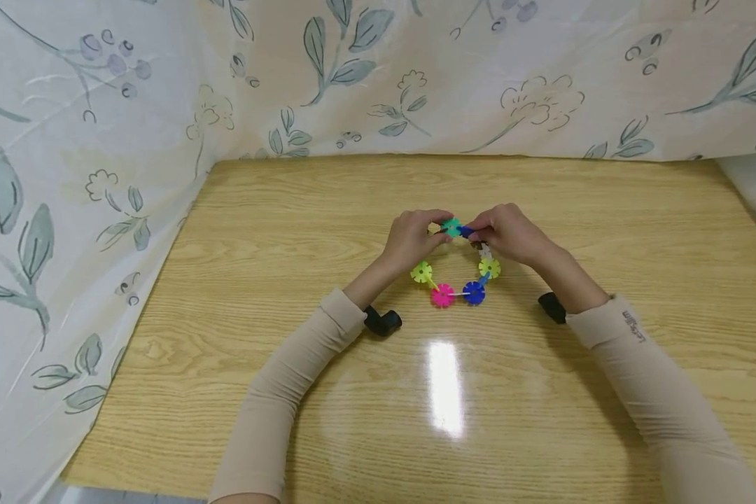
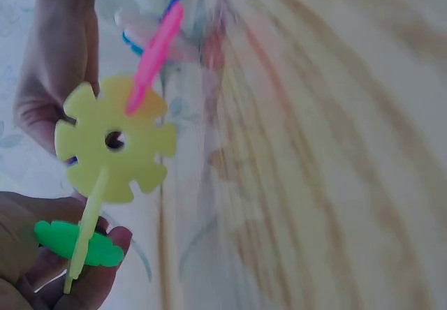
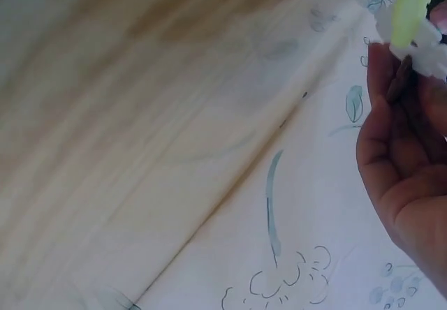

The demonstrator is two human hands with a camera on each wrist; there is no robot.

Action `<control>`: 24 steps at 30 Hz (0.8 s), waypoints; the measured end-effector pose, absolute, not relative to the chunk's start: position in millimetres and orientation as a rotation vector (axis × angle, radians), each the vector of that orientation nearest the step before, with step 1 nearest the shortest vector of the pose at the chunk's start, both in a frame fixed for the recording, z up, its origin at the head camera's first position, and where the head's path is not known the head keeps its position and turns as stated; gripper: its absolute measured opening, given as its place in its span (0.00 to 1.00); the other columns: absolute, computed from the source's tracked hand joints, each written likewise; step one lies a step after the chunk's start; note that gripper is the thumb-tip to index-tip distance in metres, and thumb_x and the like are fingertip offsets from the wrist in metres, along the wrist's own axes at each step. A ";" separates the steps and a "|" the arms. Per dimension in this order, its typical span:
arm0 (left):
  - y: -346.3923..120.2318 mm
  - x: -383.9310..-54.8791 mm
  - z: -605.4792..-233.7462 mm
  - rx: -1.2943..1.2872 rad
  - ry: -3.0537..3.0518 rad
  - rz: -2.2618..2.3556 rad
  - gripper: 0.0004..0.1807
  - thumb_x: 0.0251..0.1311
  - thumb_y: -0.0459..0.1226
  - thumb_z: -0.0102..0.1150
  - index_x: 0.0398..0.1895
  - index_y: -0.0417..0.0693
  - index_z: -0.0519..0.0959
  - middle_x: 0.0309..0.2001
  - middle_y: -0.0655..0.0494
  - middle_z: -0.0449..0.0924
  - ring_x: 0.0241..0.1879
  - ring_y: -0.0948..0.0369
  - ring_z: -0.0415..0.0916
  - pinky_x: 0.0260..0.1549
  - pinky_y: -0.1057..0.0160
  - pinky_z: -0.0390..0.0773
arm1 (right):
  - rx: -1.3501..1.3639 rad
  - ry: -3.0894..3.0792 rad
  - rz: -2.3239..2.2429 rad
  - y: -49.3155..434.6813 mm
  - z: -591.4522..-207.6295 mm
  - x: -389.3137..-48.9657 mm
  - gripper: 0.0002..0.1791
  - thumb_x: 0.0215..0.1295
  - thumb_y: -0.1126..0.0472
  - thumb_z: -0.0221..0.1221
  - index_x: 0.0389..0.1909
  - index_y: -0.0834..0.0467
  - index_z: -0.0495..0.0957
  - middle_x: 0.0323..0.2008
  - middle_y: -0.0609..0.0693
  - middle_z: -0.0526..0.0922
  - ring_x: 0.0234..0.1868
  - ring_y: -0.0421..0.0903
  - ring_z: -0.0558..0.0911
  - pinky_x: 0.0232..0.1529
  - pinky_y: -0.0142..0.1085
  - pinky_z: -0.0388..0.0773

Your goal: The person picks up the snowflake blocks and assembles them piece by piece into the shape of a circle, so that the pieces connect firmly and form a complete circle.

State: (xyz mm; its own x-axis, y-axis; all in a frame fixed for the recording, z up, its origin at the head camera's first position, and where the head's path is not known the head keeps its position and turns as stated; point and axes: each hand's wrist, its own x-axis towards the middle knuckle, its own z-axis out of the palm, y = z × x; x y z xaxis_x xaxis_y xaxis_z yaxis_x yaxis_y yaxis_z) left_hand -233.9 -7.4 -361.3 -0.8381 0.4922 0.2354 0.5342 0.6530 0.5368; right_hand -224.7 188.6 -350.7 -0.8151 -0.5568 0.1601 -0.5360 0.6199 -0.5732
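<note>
A chain of slotted plastic discs curves into a ring between both hands in the head view. My left hand [image 1: 409,238] pinches a green disc [image 1: 451,227] at the far side of the ring. A dark blue disc [image 1: 465,231] right beside it is pinched by my right hand [image 1: 512,229]. From the left hand hang a yellow disc [image 1: 421,272] and a pink disc [image 1: 442,295]. Another blue disc [image 1: 474,292] and a yellow-green disc [image 1: 489,268] form the right side. The right wrist view shows a white disc [image 3: 422,53] and a brown disc [image 3: 400,79] at the right fingertips.
Beneath is a wood-grain table [image 1: 227,364] with a bright light reflection near its middle. A floral curtain [image 1: 441,84] borders its back and left. Black curved pieces [image 1: 384,323] show beside each forearm.
</note>
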 end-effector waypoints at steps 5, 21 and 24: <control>-5.1 -233.7 -358.8 -0.825 -2.809 -0.951 0.19 0.54 0.40 0.63 0.50 0.46 0.78 0.43 0.54 0.83 0.42 0.59 0.80 0.35 0.66 0.72 | -0.846 2.762 -1.000 191.2 -348.4 -230.5 0.11 0.59 0.72 0.56 0.41 0.72 0.80 0.34 0.64 0.84 0.32 0.52 0.84 0.32 0.35 0.79; -10.3 -245.2 -361.5 -0.415 -2.979 -1.105 0.21 0.56 0.49 0.60 0.48 0.48 0.72 0.39 0.55 0.81 0.34 0.60 0.77 0.28 0.66 0.71 | -0.293 2.490 -1.095 226.7 -353.5 -239.1 0.17 0.66 0.62 0.52 0.49 0.71 0.73 0.39 0.57 0.83 0.36 0.38 0.79 0.40 0.31 0.73; -13.5 -250.4 -363.3 -0.395 -3.014 -1.208 0.17 0.60 0.48 0.56 0.45 0.46 0.75 0.37 0.53 0.80 0.32 0.60 0.76 0.26 0.68 0.70 | -0.280 2.523 -1.060 226.1 -353.3 -242.2 0.16 0.65 0.63 0.53 0.47 0.72 0.74 0.37 0.57 0.83 0.35 0.38 0.79 0.44 0.34 0.72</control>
State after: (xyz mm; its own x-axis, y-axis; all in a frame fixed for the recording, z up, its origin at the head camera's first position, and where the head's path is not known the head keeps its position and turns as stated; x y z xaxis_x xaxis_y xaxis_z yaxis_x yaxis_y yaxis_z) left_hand -250.4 -13.5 -363.3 -0.9626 0.2692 -0.0302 0.1739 0.6995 0.6931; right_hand -242.2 226.1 -353.3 -0.9045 -0.3268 -0.2742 -0.0330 0.6944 -0.7188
